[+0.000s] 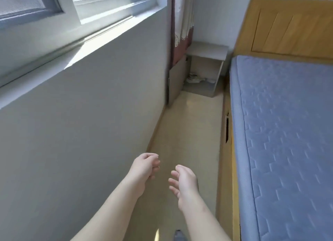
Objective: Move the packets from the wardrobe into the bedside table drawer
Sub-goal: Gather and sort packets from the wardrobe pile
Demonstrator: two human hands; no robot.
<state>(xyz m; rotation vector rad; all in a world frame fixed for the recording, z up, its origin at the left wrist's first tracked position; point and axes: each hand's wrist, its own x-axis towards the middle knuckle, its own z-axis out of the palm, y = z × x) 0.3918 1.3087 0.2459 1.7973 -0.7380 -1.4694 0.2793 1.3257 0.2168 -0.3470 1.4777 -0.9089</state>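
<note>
Head view: a grey wall [81,132] runs along the left and a blue mattress [288,132] along the right. Between them, at the far end of the floor [189,132], stands the bedside table [207,49], its front open. Pale items [193,78], too blurred to identify, lie at the bottom inside. The left hand [144,166] and right hand [183,181] hover loosely curled, holding nothing.

We find no text, label, brand, number or sign that we can read in this view. The small white things [193,79] lying inside the bedside table [207,50] are too blurred for us to tell any print. The blue mattress [288,132] to the right of that table shows only a stitched pattern.
</note>
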